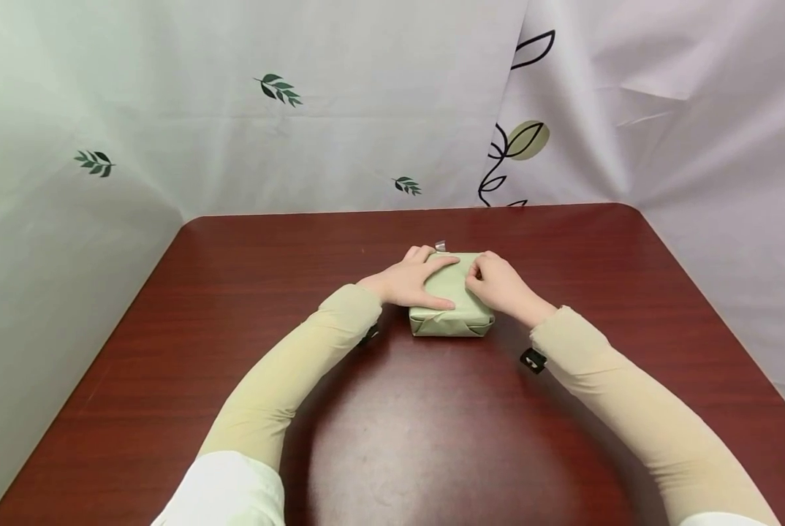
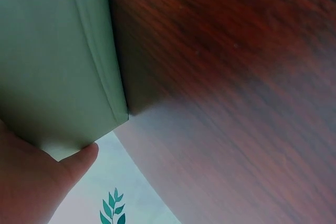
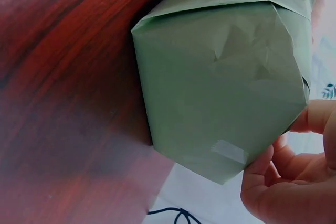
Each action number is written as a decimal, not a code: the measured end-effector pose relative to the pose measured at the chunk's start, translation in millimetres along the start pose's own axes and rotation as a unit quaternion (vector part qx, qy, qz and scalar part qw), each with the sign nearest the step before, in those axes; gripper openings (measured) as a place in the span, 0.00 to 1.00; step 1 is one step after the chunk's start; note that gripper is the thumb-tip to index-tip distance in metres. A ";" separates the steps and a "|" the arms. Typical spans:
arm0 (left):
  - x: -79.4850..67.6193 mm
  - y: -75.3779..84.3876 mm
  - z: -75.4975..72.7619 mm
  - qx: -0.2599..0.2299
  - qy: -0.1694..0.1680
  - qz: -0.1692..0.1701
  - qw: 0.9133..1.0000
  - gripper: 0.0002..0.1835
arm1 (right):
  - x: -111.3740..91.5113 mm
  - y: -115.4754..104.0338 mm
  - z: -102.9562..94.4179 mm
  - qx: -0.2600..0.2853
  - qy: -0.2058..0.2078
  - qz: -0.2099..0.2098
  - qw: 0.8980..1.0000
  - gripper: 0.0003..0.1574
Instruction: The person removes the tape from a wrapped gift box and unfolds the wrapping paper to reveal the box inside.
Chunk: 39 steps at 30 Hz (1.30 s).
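Note:
A box wrapped in pale green paper (image 1: pixel 453 321) lies on the table, with folded paper at its near end. My left hand (image 1: pixel 407 281) rests on its left part, thumb and index finger spread over the top. Along the right edge, my right hand (image 1: pixel 495 283) has curled fingers and pinches at the wrapped box. The right wrist view shows thumb and fingertips at the paper's edge, near a clear piece of tape (image 3: pixel 229 151) on the box's side. Whether something small lies between those fingertips is hidden. A small shiny strip (image 1: pixel 441 246) shows just behind the box.
The dark red wooden table (image 1: pixel 234 270) has rounded far corners. Pale cloth with leaf prints (image 1: pixel 340 131) hangs behind it and at both sides. Black wrist devices show under the left sleeve (image 1: pixel 370 334) and beside the right cuff (image 1: pixel 533 360).

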<state>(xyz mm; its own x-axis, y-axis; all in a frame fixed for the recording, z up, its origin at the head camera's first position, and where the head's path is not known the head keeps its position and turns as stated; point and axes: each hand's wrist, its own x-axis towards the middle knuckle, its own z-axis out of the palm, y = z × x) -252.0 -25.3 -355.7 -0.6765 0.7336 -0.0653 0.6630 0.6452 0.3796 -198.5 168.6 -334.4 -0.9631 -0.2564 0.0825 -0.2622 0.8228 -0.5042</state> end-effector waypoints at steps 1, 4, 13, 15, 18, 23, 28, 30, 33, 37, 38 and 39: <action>0.1 0.1 0.0 0.000 0.000 0.001 1.000 0.46 | -0.6 0.7 -0.2 0.005 0.004 0.000 1.000 0.06; -0.3 0.4 -0.2 -0.002 -0.003 0.002 1.000 0.46 | -2.8 3.1 0.0 0.022 0.014 0.001 1.000 0.07; -0.4 1.4 -1.9 -0.002 -0.003 0.001 1.000 0.46 | -7.9 10.1 -1.0 0.082 0.031 0.029 0.996 0.10; -0.6 1.4 -2.0 -0.002 -0.003 -0.001 1.000 0.46 | -9.3 11.4 -0.9 0.096 0.035 0.037 0.994 0.10; -1.0 1.6 -2.2 -0.003 -0.005 -0.003 1.000 0.46 | -11.4 13.3 -0.5 0.115 0.043 0.050 0.991 0.09; -1.2 1.9 -2.1 -0.005 -0.005 -0.003 1.000 0.46 | -13.2 16.2 0.1 0.131 0.051 0.067 0.988 0.10; -1.2 2.3 -1.9 -0.009 -0.006 -0.005 1.000 0.46 | -12.5 17.8 -1.7 0.142 0.040 0.085 0.985 0.12; -1.1 2.2 -1.6 -0.008 -0.007 -0.006 1.000 0.46 | -12.5 19.0 -2.2 0.155 0.033 0.091 0.983 0.13; -0.4 1.8 -2.0 -0.005 -0.007 -0.005 1.000 0.46 | -11.9 22.2 -3.1 0.191 0.024 0.098 0.976 0.14; 0.4 1.4 -1.2 -0.004 -0.006 -0.006 1.000 0.46 | -12.8 27.7 -2.7 0.247 0.017 0.094 0.964 0.13; 0.3 1.4 -1.0 -0.004 -0.007 -0.007 1.000 0.46 | -13.1 28.9 -2.5 0.266 0.014 0.093 0.959 0.12; 0.2 1.3 -0.9 -0.005 -0.008 -0.008 1.000 0.46 | -13.5 30.1 -2.3 0.287 0.010 0.094 0.953 0.12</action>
<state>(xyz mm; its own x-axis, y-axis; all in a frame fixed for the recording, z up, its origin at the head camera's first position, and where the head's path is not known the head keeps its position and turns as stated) -251.5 -24.5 -354.4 -0.6824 0.7259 -0.0858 0.6483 0.6552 0.3878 -193.6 198.0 -348.7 -0.9921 -0.1184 -0.0423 -0.0141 0.4391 -0.8983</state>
